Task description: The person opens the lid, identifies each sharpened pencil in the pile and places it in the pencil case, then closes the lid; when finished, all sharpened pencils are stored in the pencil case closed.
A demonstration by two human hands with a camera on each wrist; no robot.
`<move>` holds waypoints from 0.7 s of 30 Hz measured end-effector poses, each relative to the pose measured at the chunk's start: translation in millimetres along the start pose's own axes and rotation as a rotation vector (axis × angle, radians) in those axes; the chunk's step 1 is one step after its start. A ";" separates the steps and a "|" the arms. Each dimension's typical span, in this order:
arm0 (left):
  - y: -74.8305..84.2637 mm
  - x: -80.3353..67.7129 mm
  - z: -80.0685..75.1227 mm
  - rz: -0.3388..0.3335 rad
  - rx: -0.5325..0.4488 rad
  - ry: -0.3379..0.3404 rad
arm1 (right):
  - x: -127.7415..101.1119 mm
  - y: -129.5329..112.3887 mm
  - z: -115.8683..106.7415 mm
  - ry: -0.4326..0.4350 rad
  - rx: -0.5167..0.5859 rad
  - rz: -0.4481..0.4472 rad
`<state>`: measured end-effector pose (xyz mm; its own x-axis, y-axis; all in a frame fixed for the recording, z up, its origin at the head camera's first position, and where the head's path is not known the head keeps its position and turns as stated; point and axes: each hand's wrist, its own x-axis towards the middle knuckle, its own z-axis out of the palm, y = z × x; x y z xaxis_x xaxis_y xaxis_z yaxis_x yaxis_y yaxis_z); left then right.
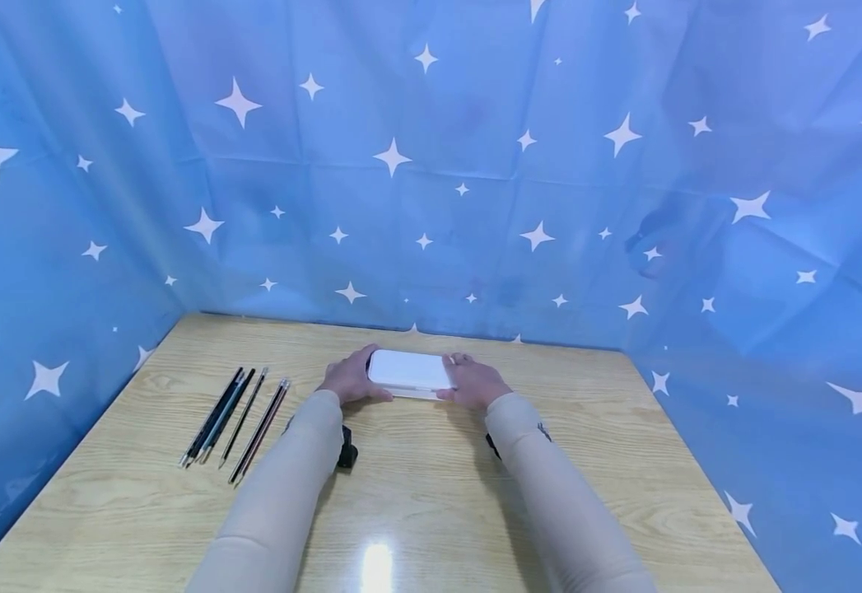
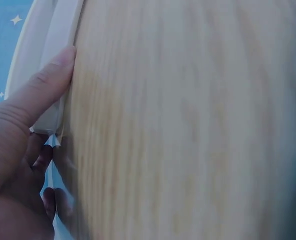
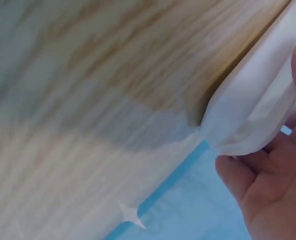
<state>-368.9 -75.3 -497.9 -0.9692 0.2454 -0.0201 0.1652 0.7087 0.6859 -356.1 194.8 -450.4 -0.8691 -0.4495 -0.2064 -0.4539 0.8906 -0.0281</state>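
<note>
A white rectangular box (image 1: 410, 369) with rounded corners and a flat lid lies toward the back of the wooden table. The left hand (image 1: 349, 377) holds its left end. In the left wrist view the thumb (image 2: 47, 85) lies along the near side of the box, with the other fingers curled past the end. At the opposite end, the right hand (image 1: 477, 383) grips the box. The right wrist view has fingers (image 3: 233, 175) close under the rounded corner of the box, with the thumb tip at its side.
Several dark pencils (image 1: 253, 405) lie side by side on the left part of the table (image 1: 586, 461). A blue curtain (image 1: 475, 206) with white stars hangs behind and along both sides. Black wrist straps show under both sleeves.
</note>
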 end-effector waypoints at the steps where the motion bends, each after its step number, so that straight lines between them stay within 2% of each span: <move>1: -0.3 -0.4 0.2 0.005 0.003 0.000 | 0.2 -0.4 0.5 -0.001 0.004 0.005; 7: -2.6 1.4 1.7 0.001 -0.011 -0.010 | 1.9 1.0 3.4 0.004 -0.034 0.010; 13: -2.0 0.2 -0.3 0.005 -0.028 0.003 | 1.3 1.4 3.8 0.012 -0.011 -0.001; 21: -3.2 -0.8 0.5 -0.019 -0.052 -0.019 | 1.3 8.3 2.4 -0.006 0.009 -0.036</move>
<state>-368.6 -77.4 -500.5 -0.9683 0.2451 -0.0476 0.1363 0.6786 0.7218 -360.5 201.8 -453.2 -0.8507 -0.4812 -0.2113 -0.4834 0.8742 -0.0447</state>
